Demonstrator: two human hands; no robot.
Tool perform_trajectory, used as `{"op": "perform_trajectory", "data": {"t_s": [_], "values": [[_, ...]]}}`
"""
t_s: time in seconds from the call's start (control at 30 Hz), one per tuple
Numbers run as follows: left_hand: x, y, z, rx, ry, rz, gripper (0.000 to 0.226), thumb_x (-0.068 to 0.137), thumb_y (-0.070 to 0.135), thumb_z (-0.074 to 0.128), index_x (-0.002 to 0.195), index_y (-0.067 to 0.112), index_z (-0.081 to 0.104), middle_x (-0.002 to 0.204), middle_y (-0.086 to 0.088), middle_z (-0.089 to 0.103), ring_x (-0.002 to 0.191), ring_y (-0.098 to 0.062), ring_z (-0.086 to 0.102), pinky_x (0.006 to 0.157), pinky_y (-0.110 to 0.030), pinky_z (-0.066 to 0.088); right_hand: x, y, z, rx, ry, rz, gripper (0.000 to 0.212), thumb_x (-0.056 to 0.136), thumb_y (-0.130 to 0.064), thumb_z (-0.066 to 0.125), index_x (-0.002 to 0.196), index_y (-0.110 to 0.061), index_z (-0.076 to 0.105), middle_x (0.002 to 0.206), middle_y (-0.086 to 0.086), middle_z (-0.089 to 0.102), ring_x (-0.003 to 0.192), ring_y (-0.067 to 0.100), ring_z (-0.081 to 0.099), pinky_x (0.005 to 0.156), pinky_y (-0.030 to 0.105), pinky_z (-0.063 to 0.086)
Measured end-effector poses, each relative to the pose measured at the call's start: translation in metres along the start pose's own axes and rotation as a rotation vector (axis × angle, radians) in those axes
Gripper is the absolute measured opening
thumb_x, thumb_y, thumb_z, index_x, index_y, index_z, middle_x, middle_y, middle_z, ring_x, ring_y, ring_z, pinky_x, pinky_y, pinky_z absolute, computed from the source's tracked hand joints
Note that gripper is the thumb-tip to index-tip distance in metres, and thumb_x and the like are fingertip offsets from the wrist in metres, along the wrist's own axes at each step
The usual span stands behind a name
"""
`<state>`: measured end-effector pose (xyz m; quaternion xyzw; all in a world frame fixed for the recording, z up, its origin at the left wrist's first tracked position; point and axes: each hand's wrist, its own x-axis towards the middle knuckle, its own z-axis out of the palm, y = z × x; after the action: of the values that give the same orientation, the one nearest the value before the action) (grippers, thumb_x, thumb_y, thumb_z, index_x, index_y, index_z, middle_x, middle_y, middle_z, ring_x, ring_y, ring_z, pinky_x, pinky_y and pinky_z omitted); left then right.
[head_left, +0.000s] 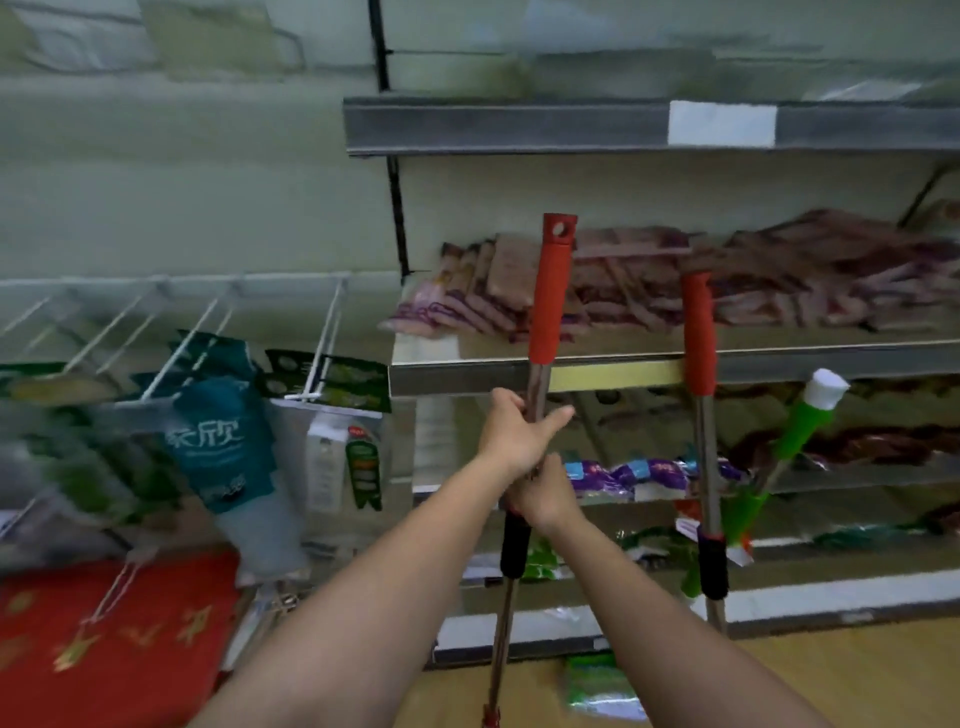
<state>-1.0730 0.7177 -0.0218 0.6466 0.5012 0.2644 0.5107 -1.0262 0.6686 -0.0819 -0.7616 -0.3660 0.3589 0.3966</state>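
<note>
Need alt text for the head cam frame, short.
Two hands grip an upright red-handled pole in front of shop shelves, with the left hand just above the right hand. To the right, a second red-handled pole and a green-handled pole lean against the shelving.

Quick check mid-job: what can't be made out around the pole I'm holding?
Bottom edge, head view: cuts off the held pole; its working end is unseen.
Head view: left hand and right hand cover the shaft where they grip.
Blur, head view: shelf label unreadable; purplish packs unidentifiable.
Head view: leaning pole crosses the green-handled tool, hiding part of its lower end.
</note>
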Motion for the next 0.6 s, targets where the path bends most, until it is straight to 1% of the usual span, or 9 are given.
{"op": "perform_trajectory", "data": {"t_s": [0.07,0.1,0.17,0.23,0.3,0.37,0.47,0.53,0.6], "values": [[-0.01,-0.001,0.006,0.036,0.017,0.02,0.06,0.078,0.041,0.069,0.117,0.009,0.037,0.108,-0.002,0.05,0.105,-0.024,0.055,0.095,-0.037,0.046,0.004,0.007,-0.002,0.049,-0.006,-0.054,0.027,0.089,-0.014,0.052,0.114,-0.004,0.055,0.097,0.005,0.063,0.087,0.023,0.061,0.074,0.045,0.056],[-0.016,-0.005,0.008,0.046,0.027,0.033,0.054,0.08,0.039,0.067,0.117,0.01,0.039,0.11,-0.003,0.05,0.107,-0.025,0.054,0.096,-0.038,0.046,0.0,0.008,-0.005,0.071,-0.03,-0.083,0.029,0.092,-0.011,0.049,0.118,0.0,0.054,0.097,0.005,0.06,0.086,0.021,0.059,0.07,0.037,0.055],[-0.027,-0.014,0.01,0.097,0.061,0.084,0.031,0.086,0.033,0.061,0.102,0.013,0.044,0.109,-0.008,0.052,0.105,-0.027,0.055,0.093,-0.037,0.046,-0.01,0.016,-0.009,0.123,-0.127,-0.16,0.029,0.095,-0.004,0.043,0.123,0.002,0.048,0.099,0.004,0.059,0.087,0.013,0.059,0.067,0.021,0.051],[-0.035,-0.025,0.006,0.112,0.09,0.117,0.019,0.089,0.029,0.057,0.091,0.014,0.046,0.101,-0.009,0.05,0.097,-0.026,0.054,0.083,-0.032,0.042,-0.025,0.021,-0.007,0.198,-0.205,-0.243,0.034,0.096,-0.003,0.041,0.129,-0.005,0.041,0.107,0.002,0.06,0.092,0.001,0.061,0.074,0.014,0.051],[-0.044,-0.033,-0.001,0.081,0.085,0.135,0.018,0.089,0.03,0.058,0.087,0.017,0.046,0.097,-0.008,0.051,0.09,-0.021,0.052,0.077,-0.029,0.039,-0.037,0.023,-0.001,0.163,-0.211,-0.306,0.043,0.095,-0.01,0.045,0.137,-0.013,0.036,0.114,0.0,0.06,0.098,0.005,0.059,0.084,0.024,0.051],[-0.055,-0.038,-0.008,0.003,0.064,0.131,0.019,0.086,0.037,0.06,0.087,0.021,0.049,0.096,-0.007,0.056,0.089,-0.019,0.056,0.077,-0.03,0.043,-0.045,0.022,0.002,0.027,-0.189,-0.372,0.042,0.095,-0.02,0.045,0.136,-0.016,0.037,0.107,-0.002,0.06,0.093,0.013,0.059,0.081,0.035,0.052],[-0.079,-0.053,-0.023,-0.164,0.078,0.082,0.019,0.085,0.043,0.058,0.089,0.025,0.054,0.085,0.004,0.058,0.081,-0.008,0.057,0.077,-0.022,0.044,-0.06,0.015,0.004,-0.168,-0.18,-0.406,0.025,0.095,-0.033,0.043,0.114,-0.017,0.045,0.09,0.0,0.06,0.085,0.027,0.063,0.073,0.041,0.051],[-0.094,-0.075,-0.033,-0.184,0.154,0.051,0.027,0.089,0.043,0.049,0.091,0.017,0.058,0.081,0.006,0.058,0.073,0.002,0.057,0.073,-0.013,0.044,-0.073,0.009,0.007,-0.211,-0.186,-0.462,0.021,0.094,-0.041,0.042,0.098,-0.021,0.044,0.084,-0.001,0.059,0.085,0.03,0.064,0.07,0.039,0.049],[-0.11,-0.097,-0.041,-0.152,0.27,0.008,0.031,0.098,0.034,0.037,0.094,0.014,0.06,0.082,0.007,0.061,0.071,0.009,0.056,0.069,-0.008,0.042,-0.087,0.0,0.013,-0.233,-0.204,-0.526,0.023,0.092,-0.046,0.042,0.091,-0.023,0.043,0.079,-0.002,0.058,0.084,0.029,0.063,0.071,0.038,0.049]]}}
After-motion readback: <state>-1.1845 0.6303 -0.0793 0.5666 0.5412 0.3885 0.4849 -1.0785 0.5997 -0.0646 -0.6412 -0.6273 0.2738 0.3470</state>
